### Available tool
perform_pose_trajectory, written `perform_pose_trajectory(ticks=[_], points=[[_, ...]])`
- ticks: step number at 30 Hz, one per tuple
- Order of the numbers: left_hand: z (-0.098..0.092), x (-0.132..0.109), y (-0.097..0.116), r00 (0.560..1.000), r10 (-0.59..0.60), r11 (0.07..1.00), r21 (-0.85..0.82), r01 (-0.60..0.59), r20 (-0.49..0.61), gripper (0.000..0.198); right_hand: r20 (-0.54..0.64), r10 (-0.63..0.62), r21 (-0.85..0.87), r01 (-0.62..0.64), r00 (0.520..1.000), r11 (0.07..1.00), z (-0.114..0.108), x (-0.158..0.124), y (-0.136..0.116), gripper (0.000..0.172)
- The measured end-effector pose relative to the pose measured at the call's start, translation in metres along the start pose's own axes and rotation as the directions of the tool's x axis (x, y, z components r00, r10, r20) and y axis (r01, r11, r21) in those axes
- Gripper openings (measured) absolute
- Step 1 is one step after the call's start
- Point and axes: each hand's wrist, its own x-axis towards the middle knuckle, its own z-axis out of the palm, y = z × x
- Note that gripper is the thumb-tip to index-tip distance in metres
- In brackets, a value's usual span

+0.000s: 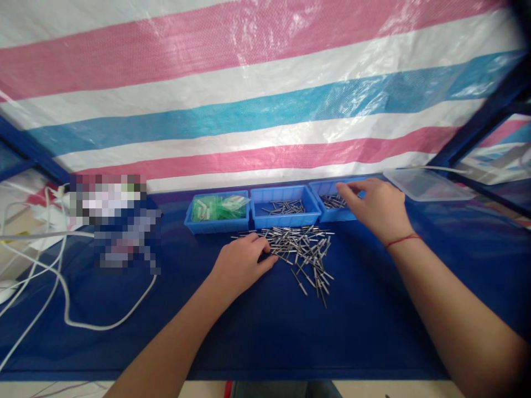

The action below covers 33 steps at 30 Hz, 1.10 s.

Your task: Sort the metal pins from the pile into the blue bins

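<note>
Both forearms reach forward over the blue table. Palm down, the left hand rests with curled fingers touching a scattered pile of metal pins, which point every way. Over the right-hand blue tray, the right hand pinches its fingertips; I cannot tell whether it holds a pin.

A loose pile of thin metal pins lies on the blue table, silvery and short, strewn at all angles — densest near the trays, with a few strays trailing toward 5 o'clock. At 12 o'clock from the pile stands the middle blue tray, open-topped, holding a small cluster of the same pins. At 1 o'clock sits the right blue tray — more pins inside, its right part hidden under a hand.
</note>
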Motion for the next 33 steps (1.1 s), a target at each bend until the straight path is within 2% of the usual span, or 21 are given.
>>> perform_pose_trajectory(ticks=[4, 8, 11, 15, 17, 23, 28, 33], points=[[-0.002, 0.001, 0.001, 0.998, 0.014, 0.999, 0.035, -0.016, 0.063, 0.018, -0.010, -0.048, 0.089, 0.049, 0.999, 0.995, -0.010, -0.002, -0.015, 0.032], [-0.002, 0.002, 0.002, 0.996, -0.002, 0.995, 0.097, -0.007, 0.094, 0.021, -0.005, -0.238, 0.236, 0.233, 0.971, 0.944, -0.016, -0.012, -0.041, 0.024], [-0.001, 0.002, 0.001, 1.000, -0.001, 0.996, 0.084, -0.001, 0.020, 0.022, 0.079, -0.413, 0.418, 0.346, 0.907, 0.840, -0.018, -0.024, -0.062, 0.017], [-0.003, 0.003, 0.000, 0.993, -0.019, 0.991, -0.135, 0.003, -0.113, 0.020, 0.186, -0.566, 0.625, 0.348, 0.803, 0.699, -0.018, -0.037, -0.082, 0.012], [-0.004, 0.004, 0.001, 0.989, -0.043, 0.963, -0.269, 0.003, -0.142, 0.018, 0.208, -0.566, 0.680, 0.298, 0.798, 0.670, -0.016, -0.041, -0.088, 0.014], [0.000, 0.004, 0.002, 0.977, -0.088, 0.880, -0.475, -0.015, -0.194, 0.016, 0.225, -0.471, 0.758, 0.151, 0.853, 0.635, -0.012, -0.046, -0.093, 0.014], [0.001, 0.004, 0.003, 0.955, -0.135, 0.821, -0.569, -0.042, -0.264, 0.015, 0.278, -0.472, 0.759, 0.109, 0.837, 0.642, -0.010, -0.046, -0.092, 0.017], [0.007, 0.006, 0.003, 0.916, -0.258, 0.707, -0.707, -0.037, -0.307, 0.013, 0.300, -0.507, 0.766, 0.113, 0.808, 0.633, -0.009, -0.048, -0.094, 0.020]])
